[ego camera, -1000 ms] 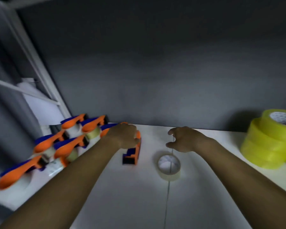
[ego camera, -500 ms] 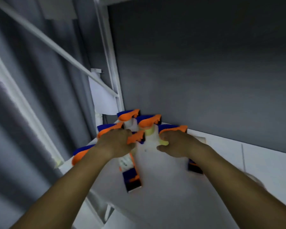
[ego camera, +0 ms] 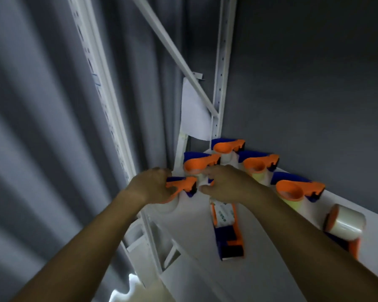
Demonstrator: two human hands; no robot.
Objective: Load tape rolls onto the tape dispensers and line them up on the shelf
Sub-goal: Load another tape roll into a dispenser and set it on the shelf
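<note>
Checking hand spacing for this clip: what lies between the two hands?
In the head view, the orange dispenser handle gripped by the left hand reaches toward the right hand; a sliver of white shelf shows between them.

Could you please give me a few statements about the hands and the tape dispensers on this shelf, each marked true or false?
1. The left hand grips an orange and blue dispenser. True.
2. One dispenser lies flat on the shelf below the right hand. True.
3. Every dispenser is green. False: they are orange and blue.
4. The right hand hangs off the shelf, far from the dispensers. False: it is among them, beside the left hand.
</note>
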